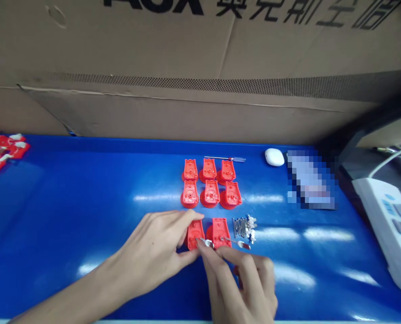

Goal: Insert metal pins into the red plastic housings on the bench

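My left hand grips a red plastic housing by its sides, fingers along its far edge and thumb near its front. Between the thumb and forefinger of my right hand is a small metal pin with a white end, its tip over the near part of that housing. Just to the right lies a second red housing, with another metal pin resting across it. A small pile of metal pins with white ends lies beside it.
Several red housings stand in two rows behind my hands. A screwdriver, a white case and a blurred-out flat object lie farther back. Red-and-white parts sit far left, a white power strip at right. Cardboard walls the back.
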